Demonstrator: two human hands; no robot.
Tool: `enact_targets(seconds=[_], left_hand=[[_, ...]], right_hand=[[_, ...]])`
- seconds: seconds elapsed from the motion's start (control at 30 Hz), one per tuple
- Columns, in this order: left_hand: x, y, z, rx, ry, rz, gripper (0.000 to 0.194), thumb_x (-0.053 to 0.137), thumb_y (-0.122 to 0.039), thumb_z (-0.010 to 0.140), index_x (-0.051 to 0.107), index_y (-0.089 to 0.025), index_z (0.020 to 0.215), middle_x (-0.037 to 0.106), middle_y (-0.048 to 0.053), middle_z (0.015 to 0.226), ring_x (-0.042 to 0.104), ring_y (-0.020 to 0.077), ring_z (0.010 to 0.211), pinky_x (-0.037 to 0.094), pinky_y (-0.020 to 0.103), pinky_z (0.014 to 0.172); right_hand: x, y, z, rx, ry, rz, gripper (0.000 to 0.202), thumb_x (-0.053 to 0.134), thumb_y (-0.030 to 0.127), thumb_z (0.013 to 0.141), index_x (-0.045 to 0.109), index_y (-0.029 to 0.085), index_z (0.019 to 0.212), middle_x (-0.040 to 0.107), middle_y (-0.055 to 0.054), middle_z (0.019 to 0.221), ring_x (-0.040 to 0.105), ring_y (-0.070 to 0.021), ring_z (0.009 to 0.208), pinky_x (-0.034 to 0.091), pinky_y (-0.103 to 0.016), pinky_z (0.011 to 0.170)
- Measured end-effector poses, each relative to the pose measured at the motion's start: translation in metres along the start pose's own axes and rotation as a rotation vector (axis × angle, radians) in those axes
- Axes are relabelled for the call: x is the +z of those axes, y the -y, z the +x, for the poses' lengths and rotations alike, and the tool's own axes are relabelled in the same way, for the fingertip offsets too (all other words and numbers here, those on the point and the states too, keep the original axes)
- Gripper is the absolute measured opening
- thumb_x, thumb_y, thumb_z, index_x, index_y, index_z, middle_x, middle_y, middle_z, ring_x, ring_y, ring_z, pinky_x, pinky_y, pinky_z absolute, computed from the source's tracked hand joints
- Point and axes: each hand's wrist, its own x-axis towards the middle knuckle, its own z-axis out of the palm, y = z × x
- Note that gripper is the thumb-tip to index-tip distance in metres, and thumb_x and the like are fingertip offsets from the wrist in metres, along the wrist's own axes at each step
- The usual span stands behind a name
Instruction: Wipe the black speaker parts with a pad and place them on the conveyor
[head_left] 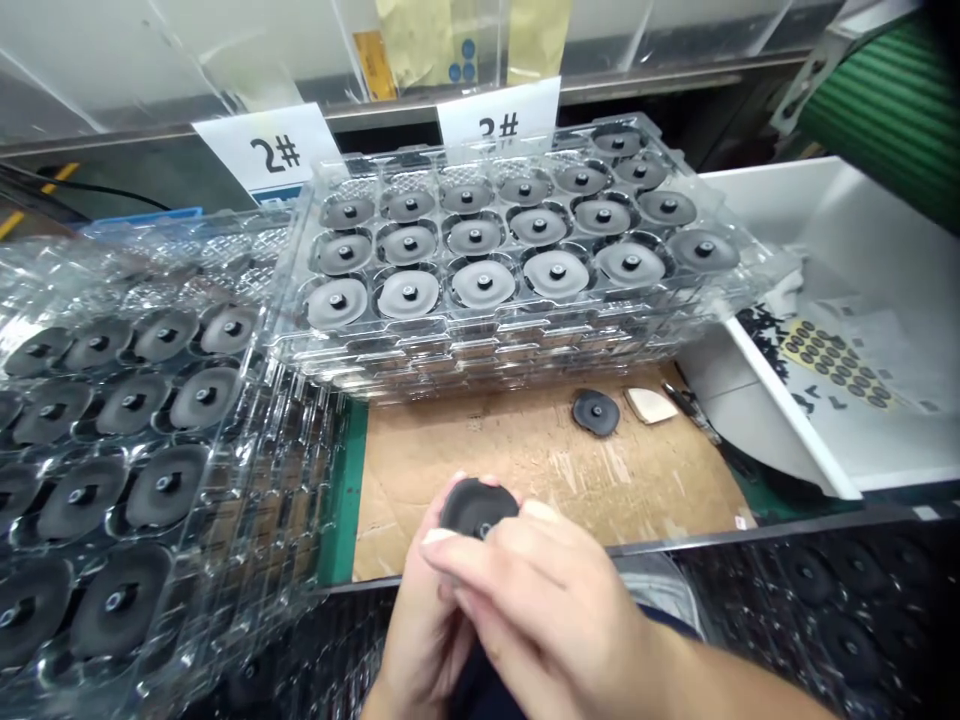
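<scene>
My left hand [420, 600] holds a rounded black part [471, 506] above the front edge of the cardboard. A small round hub shows on its face. My right hand [551, 580] lies over the lower side of this part with its fingers bent and drawn together. A whitish spot is at its fingertip; whether that is a nail or a small piece I cannot tell. Farther off, a second black part [596, 412] rests on the cardboard [465, 440], beside a pale wedge-shaped pad [650, 405] and a dark slim tool [690, 412].
Stacked clear trays [480, 325] of black parts stand behind the cardboard, and another tray stack [247, 520] is at the left. At the right, a white bin [780, 410] contains a yellow sticker sheet [836, 360] and small black pieces. A green ribbed hose [885, 110] hangs above it.
</scene>
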Motion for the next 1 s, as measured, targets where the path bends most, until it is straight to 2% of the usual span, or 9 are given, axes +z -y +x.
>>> enact_targets(seconds=[0.1, 0.23, 0.3, 0.4, 0.5, 0.57, 0.67, 0.83, 1.0], left_hand=[[-0.003, 0.003, 0.001, 0.058, -0.030, -0.040, 0.041, 0.073, -0.026, 0.066, 0.062, -0.034, 0.105, 0.066, -0.003, 0.107, 0.061, 0.0184, 0.098, 0.045, 0.029, 0.091], [-0.003, 0.005, 0.001, 0.056, 0.028, -0.067, 0.040, 0.074, -0.033, 0.064, 0.065, -0.027, 0.102, 0.068, 0.001, 0.100, 0.062, 0.0168, 0.091, 0.047, 0.026, 0.088], [-0.004, 0.002, 0.000, 0.063, 0.070, -0.081, 0.047, 0.077, -0.030, 0.060, 0.064, -0.027, 0.105, 0.067, 0.001, 0.105, 0.061, 0.0186, 0.096, 0.047, 0.025, 0.088], [-0.005, -0.001, -0.001, 0.025, 0.066, -0.100, 0.048, 0.076, -0.017, 0.061, 0.064, -0.032, 0.105, 0.066, -0.001, 0.110, 0.060, 0.0210, 0.102, 0.046, 0.028, 0.091], [-0.007, 0.001, -0.003, 0.028, 0.060, -0.146, 0.050, 0.078, -0.023, 0.058, 0.064, -0.031, 0.105, 0.068, 0.000, 0.108, 0.060, 0.0202, 0.103, 0.046, 0.027, 0.091], [-0.008, 0.003, -0.006, -0.006, 0.050, -0.167, 0.049, 0.078, -0.030, 0.058, 0.065, -0.031, 0.105, 0.068, -0.002, 0.109, 0.058, 0.0188, 0.106, 0.046, 0.024, 0.090], [-0.009, 0.002, -0.012, -0.073, 0.089, -0.169, 0.047, 0.076, -0.029, 0.061, 0.064, -0.031, 0.106, 0.066, -0.001, 0.113, 0.059, 0.0212, 0.106, 0.048, 0.026, 0.087], [-0.013, 0.000, -0.020, -0.045, 0.197, -0.175, 0.052, 0.075, -0.027, 0.063, 0.060, -0.031, 0.113, 0.056, 0.003, 0.129, 0.059, 0.0287, 0.105, 0.048, 0.030, 0.087], [-0.020, 0.010, -0.029, -0.015, 0.241, -0.208, 0.051, 0.073, -0.034, 0.065, 0.059, -0.031, 0.115, 0.058, 0.005, 0.126, 0.056, 0.0289, 0.109, 0.044, 0.033, 0.092]], right_hand=[[0.005, -0.003, 0.005, 0.114, 0.136, 0.000, 0.022, 0.047, 0.011, 0.085, 0.061, 0.016, 0.100, 0.066, -0.003, 0.086, 0.058, -0.0145, 0.075, 0.046, -0.028, 0.071], [0.007, -0.007, 0.008, 0.000, -0.072, -0.076, 0.026, 0.044, 0.011, 0.085, 0.057, 0.009, 0.108, 0.064, -0.008, 0.086, 0.056, -0.0176, 0.075, 0.043, -0.033, 0.071], [0.003, -0.007, 0.003, -0.053, 0.005, -0.002, 0.025, 0.045, 0.009, 0.085, 0.058, 0.009, 0.106, 0.064, -0.007, 0.086, 0.056, -0.0152, 0.077, 0.043, -0.029, 0.073], [-0.009, -0.006, -0.010, 0.047, 0.134, -0.008, 0.022, 0.048, 0.007, 0.083, 0.059, 0.014, 0.101, 0.064, -0.003, 0.085, 0.055, -0.0122, 0.072, 0.041, -0.025, 0.068], [-0.019, -0.009, -0.015, 0.146, 0.073, -0.198, 0.025, 0.046, 0.008, 0.083, 0.060, 0.015, 0.103, 0.062, -0.003, 0.076, 0.049, -0.0139, 0.063, 0.037, -0.028, 0.060], [-0.020, -0.015, -0.011, 0.046, 0.054, -0.244, 0.026, 0.045, 0.010, 0.085, 0.062, 0.019, 0.102, 0.061, -0.003, 0.075, 0.047, -0.0149, 0.063, 0.036, -0.030, 0.061], [-0.015, -0.037, -0.005, -0.055, 0.027, -0.007, 0.027, 0.043, 0.014, 0.088, 0.065, 0.025, 0.101, 0.064, -0.002, 0.086, 0.053, -0.0147, 0.074, 0.041, -0.030, 0.070], [0.007, -0.085, -0.031, 0.482, -0.168, 0.179, 0.022, 0.046, 0.026, 0.088, 0.064, 0.023, 0.101, 0.064, -0.005, 0.101, 0.058, -0.0182, 0.094, 0.047, -0.030, 0.079], [0.038, -0.104, -0.089, 0.596, -0.019, 0.205, 0.023, 0.051, 0.029, 0.084, 0.068, 0.019, 0.095, 0.068, -0.009, 0.097, 0.062, -0.0236, 0.090, 0.050, -0.035, 0.077]])
